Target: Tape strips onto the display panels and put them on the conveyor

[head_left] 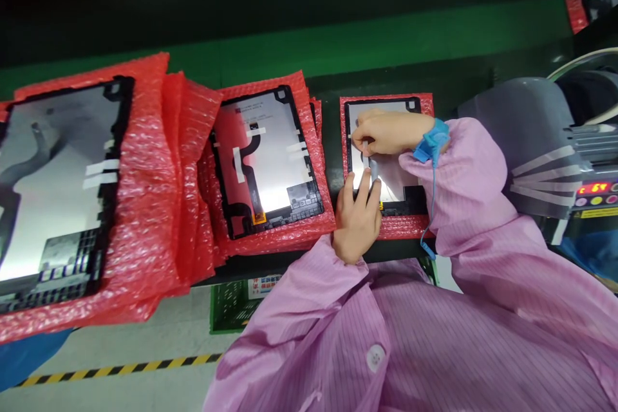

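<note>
In front of me a tablet screen panel [393, 181] with a black frame and silvery back lies on red bubble wrap [404, 227]. My right hand [389, 132], wearing a blue wrist strap [431, 140] with a coiled cord, reaches over the panel. Its thumb and fingertips pinch the end of a whitish tape strip [365, 149]. Below it, my left hand [357, 222] rests with extended, slightly spread fingers on the panel's left part, the fingertips beside the strip's lower end. Part of the panel is hidden under both hands.
To the left, a similar panel [277, 161] lies on stacked red bubble wrap, and another panel [62, 167] tops a taller stack. A grey machine [526, 135] with lit displays stands at right. A green crate [226, 309] sits below the table edge.
</note>
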Available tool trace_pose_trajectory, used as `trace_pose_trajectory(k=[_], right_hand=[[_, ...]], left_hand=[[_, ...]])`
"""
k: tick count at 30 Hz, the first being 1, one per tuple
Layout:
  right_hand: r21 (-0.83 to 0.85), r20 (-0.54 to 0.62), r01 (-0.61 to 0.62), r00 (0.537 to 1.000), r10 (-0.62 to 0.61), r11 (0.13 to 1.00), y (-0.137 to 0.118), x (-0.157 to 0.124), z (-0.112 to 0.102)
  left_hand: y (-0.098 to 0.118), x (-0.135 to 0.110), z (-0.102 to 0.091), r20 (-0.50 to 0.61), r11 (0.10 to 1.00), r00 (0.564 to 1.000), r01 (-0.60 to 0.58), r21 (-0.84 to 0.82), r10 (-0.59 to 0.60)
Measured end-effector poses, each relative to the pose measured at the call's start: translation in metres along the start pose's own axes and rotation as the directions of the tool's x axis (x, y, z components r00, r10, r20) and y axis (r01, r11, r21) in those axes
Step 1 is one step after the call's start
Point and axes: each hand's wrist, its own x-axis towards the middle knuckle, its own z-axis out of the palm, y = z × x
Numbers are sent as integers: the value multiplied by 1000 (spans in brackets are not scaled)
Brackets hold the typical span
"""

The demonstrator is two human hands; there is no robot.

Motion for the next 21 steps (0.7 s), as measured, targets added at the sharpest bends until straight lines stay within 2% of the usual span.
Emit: trace_pose_trajectory(k=[1,2,3,5,7,10,11,13,15,16,18,19,20,21], right_hand=[[-109,115,50,993,-37,993,-9,-2,-2],[-203,175,64,984,-28,977,-17,-3,-3],[-269,156,24,988,19,963,-24,-4,-5],[-336,54,-107,990,133,936,-32,-3,-9],[-349,-22,-235,970,243,907,-31,3,-15],[-307,-63,-401,914,402,863,-21,17,-26],[-283,-115,-452,892,438,846,-19,20,-29],[-221,-304,-527,837,455,821,-23,15,-32],[-139,-483,-549,764,428,824,-41,-9,-28],[-84,-545,-512,741,391,855,-54,-29,-23],[30,-662,-352,694,283,935,-83,-83,-6],[74,-727,-251,649,225,965,-95,-113,4],[108,-786,-194,583,203,975,-104,-145,15],[155,-860,-206,454,235,966,-108,-177,26]], left_hand=[[1,0,-1,6,1000,1000,3,10,-3],[1,1,-2,11,1000,1000,5,22,-5],[2,1,-3,15,999,1000,7,34,-7],[4,2,-4,25,998,1000,7,55,-8],[5,2,-6,38,997,999,6,76,-9],[5,4,-10,54,993,999,-8,119,1],[5,4,-11,57,991,998,-16,131,9],[4,6,-14,51,991,998,-33,133,26],[3,8,-17,20,993,999,-40,110,38],[4,10,-18,-8,995,999,-37,97,38],[4,18,-19,-75,996,997,-13,89,20],[5,23,-19,-101,995,995,-4,98,14],[5,29,-17,-115,994,993,-4,114,17],[6,36,-15,-115,991,993,-17,132,33]])
